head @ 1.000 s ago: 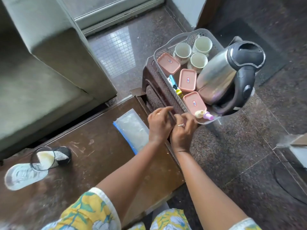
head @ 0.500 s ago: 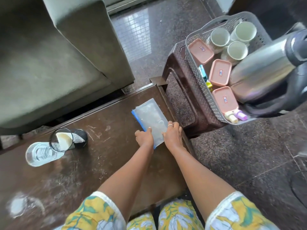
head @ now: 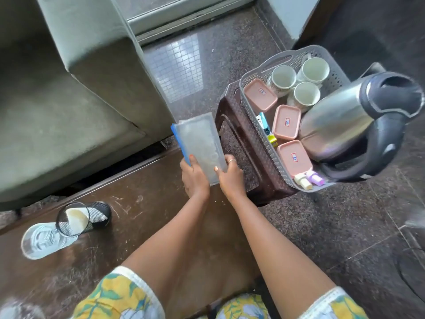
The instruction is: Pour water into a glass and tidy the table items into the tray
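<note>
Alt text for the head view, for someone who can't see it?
Left hand and right hand hold a clear blue-edged pouch above the table. The grey tray alongside holds a kettle, cups and pink boxes; a water glass stands far left.

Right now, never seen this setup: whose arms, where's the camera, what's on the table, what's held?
No machine here: a person's two bare arms, filmed by one camera worn on their head, looking down. The left hand and right hand both grip the near end of a clear flat pouch with a blue edge. On the brown table stand a glass and a black mesh holder. To the right, a grey tray on a stool holds a kettle, three mugs and three pink-lidded boxes.
</note>
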The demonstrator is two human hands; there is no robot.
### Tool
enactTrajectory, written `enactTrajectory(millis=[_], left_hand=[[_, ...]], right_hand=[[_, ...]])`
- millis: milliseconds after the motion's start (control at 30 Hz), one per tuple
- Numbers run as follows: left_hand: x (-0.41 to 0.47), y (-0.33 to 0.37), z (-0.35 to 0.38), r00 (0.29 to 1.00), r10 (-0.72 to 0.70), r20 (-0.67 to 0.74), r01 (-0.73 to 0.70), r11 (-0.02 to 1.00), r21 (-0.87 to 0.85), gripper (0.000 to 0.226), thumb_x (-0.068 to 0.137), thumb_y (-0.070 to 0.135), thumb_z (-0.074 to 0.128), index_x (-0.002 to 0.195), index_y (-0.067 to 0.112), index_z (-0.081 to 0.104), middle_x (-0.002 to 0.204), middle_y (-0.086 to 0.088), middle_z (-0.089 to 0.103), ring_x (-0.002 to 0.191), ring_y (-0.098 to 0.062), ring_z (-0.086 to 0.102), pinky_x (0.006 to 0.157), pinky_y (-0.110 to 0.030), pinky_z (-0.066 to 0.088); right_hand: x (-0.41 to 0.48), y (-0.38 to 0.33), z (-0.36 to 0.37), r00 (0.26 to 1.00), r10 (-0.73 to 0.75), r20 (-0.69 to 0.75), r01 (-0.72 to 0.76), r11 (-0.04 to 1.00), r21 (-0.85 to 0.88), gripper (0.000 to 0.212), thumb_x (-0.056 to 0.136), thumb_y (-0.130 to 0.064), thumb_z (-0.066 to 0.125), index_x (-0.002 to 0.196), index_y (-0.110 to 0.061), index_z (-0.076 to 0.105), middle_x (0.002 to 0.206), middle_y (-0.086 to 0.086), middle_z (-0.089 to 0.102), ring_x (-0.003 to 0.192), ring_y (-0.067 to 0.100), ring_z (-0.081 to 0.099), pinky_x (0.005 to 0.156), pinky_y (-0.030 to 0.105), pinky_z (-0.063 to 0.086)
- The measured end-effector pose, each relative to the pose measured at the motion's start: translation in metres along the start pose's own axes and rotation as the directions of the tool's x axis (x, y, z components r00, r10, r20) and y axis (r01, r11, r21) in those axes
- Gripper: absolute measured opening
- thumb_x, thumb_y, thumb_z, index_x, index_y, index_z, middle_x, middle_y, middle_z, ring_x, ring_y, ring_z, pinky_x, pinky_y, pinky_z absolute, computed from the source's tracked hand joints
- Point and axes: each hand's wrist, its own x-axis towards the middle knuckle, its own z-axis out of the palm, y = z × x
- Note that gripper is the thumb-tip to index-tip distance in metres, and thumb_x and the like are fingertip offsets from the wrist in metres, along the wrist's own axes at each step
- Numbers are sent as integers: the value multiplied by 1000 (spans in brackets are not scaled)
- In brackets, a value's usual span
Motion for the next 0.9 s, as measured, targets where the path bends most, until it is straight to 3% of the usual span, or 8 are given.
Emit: enactTrajectory(millis=[167, 300, 367, 433, 533, 667, 800, 900], left_hand=[[0, 87, 33, 917, 381, 121, -386, 922, 23, 44, 100, 27, 32, 140, 6, 34, 137, -20, 46, 127, -30, 41, 96, -26, 24], [-8, 150, 66, 752, 592, 291, -646, 750, 142, 52, 94, 15, 43, 142, 4, 29, 131, -23, 49, 122, -32, 44, 94, -25, 25], [-10, 174, 84, 660, 638, 396, -741, 638, 209, 61, 85, 5, 45, 143, 2, 26, 129, -24, 48, 118, -33, 45, 93, -26, 29], [-10, 190, 102, 584, 638, 502, -804, 538, 252, 65, 80, -1, 42, 143, 2, 25, 129, -24, 47, 118, -34, 46, 93, -28, 32], [-7, 200, 126, 449, 631, 632, -892, 363, 271, 57, 81, -6, 39, 137, 4, 38, 127, -22, 50, 115, -34, 50, 87, -27, 35], [3, 200, 144, 294, 646, 705, -956, 200, 215, 58, 85, -9, 42, 141, 6, 33, 135, -20, 47, 121, -31, 48, 98, -30, 35], [14, 196, 150, 246, 693, 678, -955, 53, 293, 62, 91, 0, 47, 146, 9, 21, 150, -19, 25, 135, -33, 30, 110, -35, 27], [13, 183, 145, 238, 727, 644, -925, -33, 379, 54, 91, 1, 43, 142, 17, 32, 151, -13, 26, 136, -35, 24, 112, -41, 24]], right_hand=[[22, -49, -52, 958, -27, -285, 69, 988, 136, 45, 84, -7, 64, 128, -6, 51, 119, 18, 64, 110, 30, 59, 87, 29, 41], [39, -70, -98, 870, 56, -491, 42, 981, 187, 51, 81, -10, 66, 129, -4, 49, 115, 22, 65, 106, 35, 60, 77, 27, 34], [47, -74, -114, 828, 95, -552, -11, 988, 153, 62, 83, -10, 62, 139, -8, 38, 120, 20, 63, 109, 34, 59, 81, 30, 34], [57, -76, -125, 836, 118, -536, -63, 991, 120, 70, 84, -5, 56, 146, -17, 27, 126, 16, 60, 111, 33, 57, 84, 34, 39], [71, -73, -133, 877, 184, -444, -147, 982, 116, 61, 87, -3, 48, 143, -23, 35, 130, 12, 57, 113, 30, 55, 80, 29, 40], [80, -65, -132, 896, 203, -395, -180, 979, 94, 35, 92, -8, 43, 126, 0, 47, 129, 22, 49, 115, 34, 47, 81, 31, 33], [86, -65, -127, 878, 185, -441, -127, 979, 157, 28, 88, -13, 55, 114, -3, 59, 126, 19, 56, 112, 33, 53, 87, 35, 41], [85, -62, -123, 825, 287, -487, -124, 932, 340, 27, 90, -25, 52, 112, -11, 60, 123, 13, 59, 109, 31, 53, 79, 36, 38]])
